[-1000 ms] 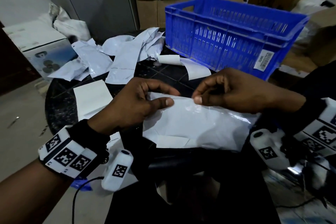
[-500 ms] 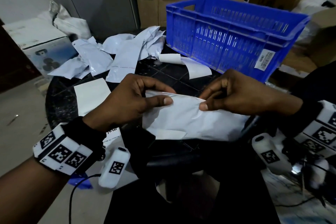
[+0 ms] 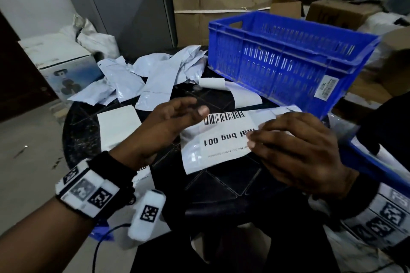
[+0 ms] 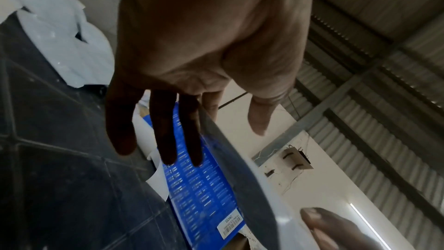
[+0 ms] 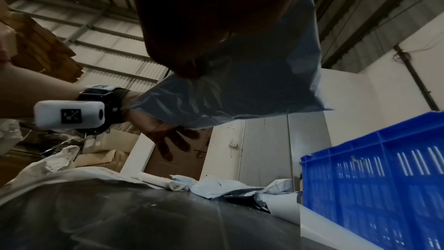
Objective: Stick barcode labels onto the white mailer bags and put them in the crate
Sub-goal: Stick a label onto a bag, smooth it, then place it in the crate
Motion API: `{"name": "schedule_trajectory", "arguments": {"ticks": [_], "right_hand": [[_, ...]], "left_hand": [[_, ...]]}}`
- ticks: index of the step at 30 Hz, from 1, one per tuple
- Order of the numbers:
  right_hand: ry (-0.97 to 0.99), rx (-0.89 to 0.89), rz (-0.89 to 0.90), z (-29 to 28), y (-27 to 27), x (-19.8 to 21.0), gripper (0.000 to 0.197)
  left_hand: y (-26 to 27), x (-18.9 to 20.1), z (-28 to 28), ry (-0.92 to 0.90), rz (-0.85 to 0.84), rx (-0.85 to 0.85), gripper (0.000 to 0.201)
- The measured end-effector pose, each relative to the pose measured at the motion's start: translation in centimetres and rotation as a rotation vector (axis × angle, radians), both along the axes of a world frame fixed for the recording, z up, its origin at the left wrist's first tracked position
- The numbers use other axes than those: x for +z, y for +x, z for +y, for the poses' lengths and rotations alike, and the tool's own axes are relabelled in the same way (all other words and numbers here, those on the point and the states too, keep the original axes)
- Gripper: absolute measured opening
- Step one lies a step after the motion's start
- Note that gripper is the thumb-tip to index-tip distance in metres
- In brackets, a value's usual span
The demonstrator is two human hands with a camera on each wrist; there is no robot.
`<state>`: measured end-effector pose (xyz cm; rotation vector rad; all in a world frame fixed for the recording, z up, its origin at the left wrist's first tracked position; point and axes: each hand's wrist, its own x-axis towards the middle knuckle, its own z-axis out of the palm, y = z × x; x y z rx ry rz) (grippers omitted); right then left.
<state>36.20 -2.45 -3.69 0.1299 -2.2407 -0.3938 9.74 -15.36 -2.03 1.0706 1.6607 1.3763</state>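
Note:
A white mailer bag (image 3: 221, 137) with a barcode label reading "bng 001" hangs label-up over the black table (image 3: 221, 188). My right hand (image 3: 255, 137) pinches its right side between thumb and fingers. From below, in the right wrist view, the bag (image 5: 240, 92) shows as a grey sheet. Just off the bag's left edge my left hand (image 3: 195, 106) is open, fingers straight, gripping nothing; the left wrist view shows the same hand (image 4: 211, 130) beside the bag's edge (image 4: 240, 178). The blue slotted crate (image 3: 288, 62) stands behind the bag at the back right.
Several loose white mailer bags (image 3: 155, 77) are heaped at the table's back left. A blank white sheet (image 3: 118, 126) lies at the left and a curled backing strip (image 3: 213, 83) by the crate. Cardboard boxes (image 3: 217, 17) and a white carton (image 3: 64, 68) stand beyond.
The bag has been turned over, so its barcode label now faces up. My left hand let go of it and opened. The right hand still holds it, slightly further right.

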Motion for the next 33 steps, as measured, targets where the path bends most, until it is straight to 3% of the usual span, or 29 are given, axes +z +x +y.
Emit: {"name": "schedule_trajectory", "arguments": {"ticks": [3,6,9,12,15,20,26,30,33], "right_hand": [[0.024,0.017,0.008,-0.1,0.1,-0.6,0.031],[0.041,0.078,-0.027,-0.5,0.2,-1.1,0.013],[-0.004,0.038,-0.087,-0.8,-0.2,-0.9,0.013],[-0.175,-0.033,-0.134,-0.6,-0.4,-0.1,0.029],[-0.389,-0.137,-0.152,0.6,-0.7,0.8,0.052],[-0.72,-0.25,-0.286,3.1,-1.7,2.1,0.061],[-0.978,-0.056,-0.511,4.4,-2.5,2.6,0.042],[-1.044,-0.062,-0.407,5.7,-2.7,4.1,0.031],[-1.178,-0.035,-0.272,8.3,-2.9,6.0,0.024]], "left_hand": [[0.3,0.3,0.8,-0.055,-0.042,-0.043,0.032],[0.3,0.3,1.7,-0.042,-0.01,0.008,0.022],[-0.1,0.4,2.2,-0.001,-0.016,0.066,0.013],[-0.5,0.3,2.1,0.056,-0.029,0.078,0.014],[-0.4,0.5,2.1,0.084,0.073,0.014,0.014],[0.4,2.3,2.4,0.139,0.259,-0.126,0.011],[-0.2,3.3,3.9,0.299,0.316,-0.048,0.012],[-1.4,4.0,6.5,0.393,0.268,0.061,0.021],[-2.5,4.2,9.7,0.505,0.175,0.237,0.053]]}}
